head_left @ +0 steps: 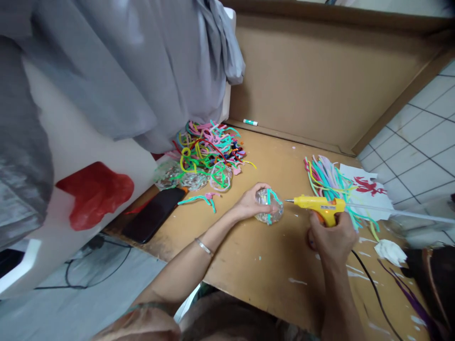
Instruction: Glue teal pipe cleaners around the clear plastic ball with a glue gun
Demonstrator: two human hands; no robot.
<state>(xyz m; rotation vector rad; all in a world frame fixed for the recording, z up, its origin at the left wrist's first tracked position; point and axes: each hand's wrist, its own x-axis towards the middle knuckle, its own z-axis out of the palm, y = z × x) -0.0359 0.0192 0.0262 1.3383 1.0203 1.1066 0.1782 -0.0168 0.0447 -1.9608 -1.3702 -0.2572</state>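
Observation:
Near the middle of the wooden table, my left hand is closed around a clear round plastic piece with turquoise fuzzy strips on it. My right hand grips a yellow glue gun by its handle. The metal nozzle points left at the clear piece, a short gap away from it. A long translucent glue stick sticks out of the gun's back end. Part of the clear piece is hidden behind my left fingers and thumb.
A tangled heap of coloured pipe cleaners lies at the back left, beside clear plastic pieces and a black phone. More pipe cleaners lie right, near red-marked paper and crumpled tissue. A black cord runs below.

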